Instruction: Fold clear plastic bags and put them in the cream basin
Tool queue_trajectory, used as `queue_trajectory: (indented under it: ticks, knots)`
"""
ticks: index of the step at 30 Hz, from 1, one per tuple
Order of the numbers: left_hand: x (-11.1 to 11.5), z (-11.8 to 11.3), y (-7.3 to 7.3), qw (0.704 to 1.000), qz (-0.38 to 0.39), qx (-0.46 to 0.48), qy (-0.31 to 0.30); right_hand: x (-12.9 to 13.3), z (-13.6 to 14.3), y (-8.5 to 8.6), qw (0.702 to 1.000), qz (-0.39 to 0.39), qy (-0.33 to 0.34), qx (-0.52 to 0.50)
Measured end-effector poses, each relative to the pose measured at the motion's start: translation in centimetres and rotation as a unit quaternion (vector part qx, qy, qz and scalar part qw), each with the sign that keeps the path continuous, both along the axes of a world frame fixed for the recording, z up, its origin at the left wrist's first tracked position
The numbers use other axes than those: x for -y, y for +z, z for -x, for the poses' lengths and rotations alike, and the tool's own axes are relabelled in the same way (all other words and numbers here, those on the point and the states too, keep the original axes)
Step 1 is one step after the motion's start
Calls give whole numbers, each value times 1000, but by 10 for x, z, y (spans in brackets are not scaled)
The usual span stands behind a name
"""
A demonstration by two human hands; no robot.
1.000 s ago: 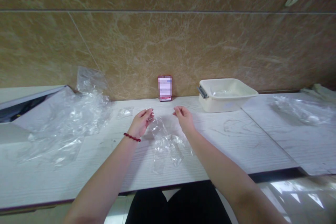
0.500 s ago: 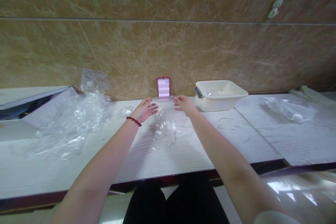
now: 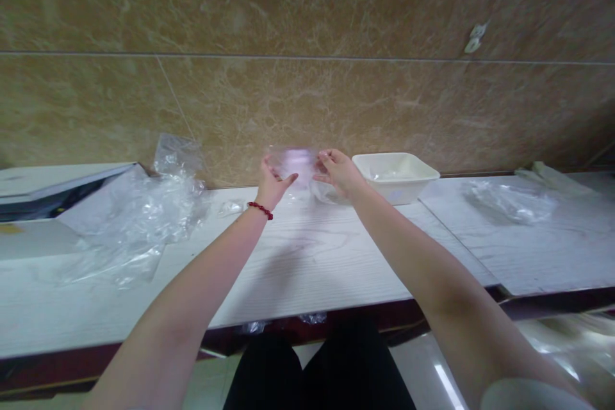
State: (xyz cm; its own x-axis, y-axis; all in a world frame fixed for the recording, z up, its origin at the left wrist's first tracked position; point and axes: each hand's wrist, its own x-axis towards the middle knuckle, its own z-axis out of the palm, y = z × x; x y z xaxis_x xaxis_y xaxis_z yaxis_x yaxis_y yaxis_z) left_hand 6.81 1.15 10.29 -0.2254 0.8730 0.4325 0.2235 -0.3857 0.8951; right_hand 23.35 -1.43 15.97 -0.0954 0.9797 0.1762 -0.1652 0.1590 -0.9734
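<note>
A clear plastic bag (image 3: 298, 187) is raised between my two hands, its upper edge spread in front of the phone. My left hand (image 3: 275, 182), with a red bead bracelet at the wrist, has its fingers at the bag's left edge while the thumb points right. At the bag's right corner, my right hand (image 3: 337, 172) pinches the film between thumb and finger, the other fingers stretched leftward. Behind the film, the lit phone screen (image 3: 298, 159) shows only as a blurred glow. Exact fingertip contact is hard to see through the film.
A white plastic bin (image 3: 403, 187) with clear film inside stands right of my hands. Crumpled clear bags (image 3: 158, 205) lie left, beside an open white box (image 3: 38, 237). More clear bags (image 3: 514, 200) rest farther right. The marble wall (image 3: 307, 102) rises behind the white table (image 3: 307, 262).
Both hands have risen with the bag, which hung down over the table and now spreads across the phone. My left thumb has swung out to the right. The camera view has shifted slightly.
</note>
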Motion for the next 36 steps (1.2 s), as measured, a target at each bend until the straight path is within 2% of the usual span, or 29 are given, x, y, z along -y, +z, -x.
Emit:
queue_trajectory:
  ticks: [2,4,7,9,14,21,24,29,34,36]
  knots:
    - [-2,-4,-9,998,52,-8,39,8,1,4,1000,27,16,-5]
    - [-2,-6,-12,993,104,14,51,12,1,7,998,51,25,-5]
    - [1,-11,-10,982,174,60,36,15,-1,7,997,73,30,-4]
    - [3,-14,-7,979,193,63,18,16,-3,7,996,81,36,-5]
    - [0,-17,-11,986,163,10,-8,17,-8,10,995,77,56,22]
    - [-8,10,-18,989,107,-107,7,6,-21,8,993,76,-26,82]
    - [-9,25,-16,982,89,-163,-21,-4,-26,1,993,82,-44,76]
    - [-8,41,-7,957,97,-253,-107,-10,-30,-4,993,88,-49,59]
    - [-2,20,15,960,70,-179,-203,-3,-24,1,993,99,-8,59]
    - [0,8,25,969,57,-116,-213,0,-21,4,995,89,3,52]
